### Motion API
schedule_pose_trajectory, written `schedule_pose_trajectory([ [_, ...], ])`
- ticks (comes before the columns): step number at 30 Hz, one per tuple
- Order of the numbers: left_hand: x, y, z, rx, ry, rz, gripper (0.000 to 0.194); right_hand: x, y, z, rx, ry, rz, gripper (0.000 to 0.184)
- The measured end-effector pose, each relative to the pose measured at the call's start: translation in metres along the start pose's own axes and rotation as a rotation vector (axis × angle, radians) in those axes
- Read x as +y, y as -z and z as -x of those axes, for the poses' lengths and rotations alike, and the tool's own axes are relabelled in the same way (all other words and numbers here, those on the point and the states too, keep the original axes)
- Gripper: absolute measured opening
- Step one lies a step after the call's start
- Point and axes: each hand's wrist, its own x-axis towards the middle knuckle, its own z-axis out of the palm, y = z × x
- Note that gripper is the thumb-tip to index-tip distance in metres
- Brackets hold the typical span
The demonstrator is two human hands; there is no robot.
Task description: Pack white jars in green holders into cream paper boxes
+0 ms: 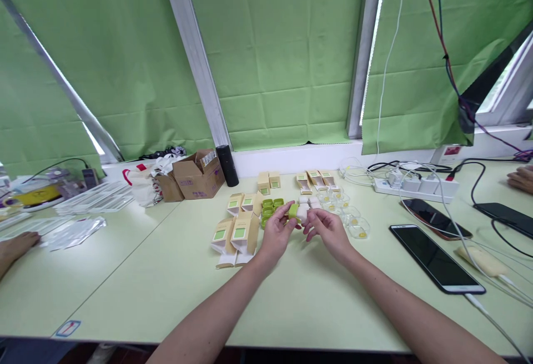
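My left hand (pixel 278 229) is closed on a small square green container (pixel 293 211), held just above the table. Against its right side sits a white rounded block (pixel 302 211), pinched by my right hand (pixel 327 231). Whether the block is partly inside the container I cannot tell. Several more green containers (pixel 267 211) stand in a cluster behind my left hand. More white pieces (pixel 313 202) lie just beyond my fingers. Several clear plastic cups (pixel 358 227) with yellow spots stand to the right. Open cardboard boxes (pixel 245 233) with green labels are at the left.
At the back are more small boxes (pixel 315 180), a brown carton (pixel 199 175) and a black cylinder (pixel 227 165). A power strip (pixel 416 187), cables and phones (pixel 437 258) occupy the right. Other people's hands rest at the far left (pixel 19 247) and far right (pixel 521 179).
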Motion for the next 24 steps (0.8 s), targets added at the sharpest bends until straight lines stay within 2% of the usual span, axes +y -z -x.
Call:
schedule_pose_trajectory([
  [2, 0.0, 0.001, -0.001, 0.012, 0.069, 0.123, 0.068, 0.001, 0.001, 0.002, 0.027, 0.081, 0.149, 0.045],
  [5, 0.0, 0.001, -0.002, 0.028, 0.14, 0.285, 0.059, 0.002, 0.003, 0.005, 0.059, 0.278, 0.415, 0.04],
  [9, -0.002, -0.003, -0.001, -0.044, 0.216, 0.36, 0.051, 0.003, 0.004, 0.008, 0.023, 0.48, 0.612, 0.041],
  [12, -0.002, -0.005, 0.001, -0.105, 0.24, 0.342, 0.048, 0.004, 0.004, 0.008, -0.016, 0.539, 0.674, 0.037],
  [17, 0.001, -0.005, 0.003, -0.131, 0.232, 0.305, 0.048, 0.008, 0.006, 0.006, -0.045, 0.596, 0.746, 0.036],
  [21, 0.001, -0.007, 0.004, -0.16, 0.209, 0.233, 0.061, 0.011, 0.008, 0.005, -0.032, 0.634, 0.815, 0.039],
  [24, -0.001, -0.008, 0.005, -0.128, 0.183, 0.206, 0.071, 0.013, 0.009, 0.005, -0.02, 0.687, 0.871, 0.042],
])
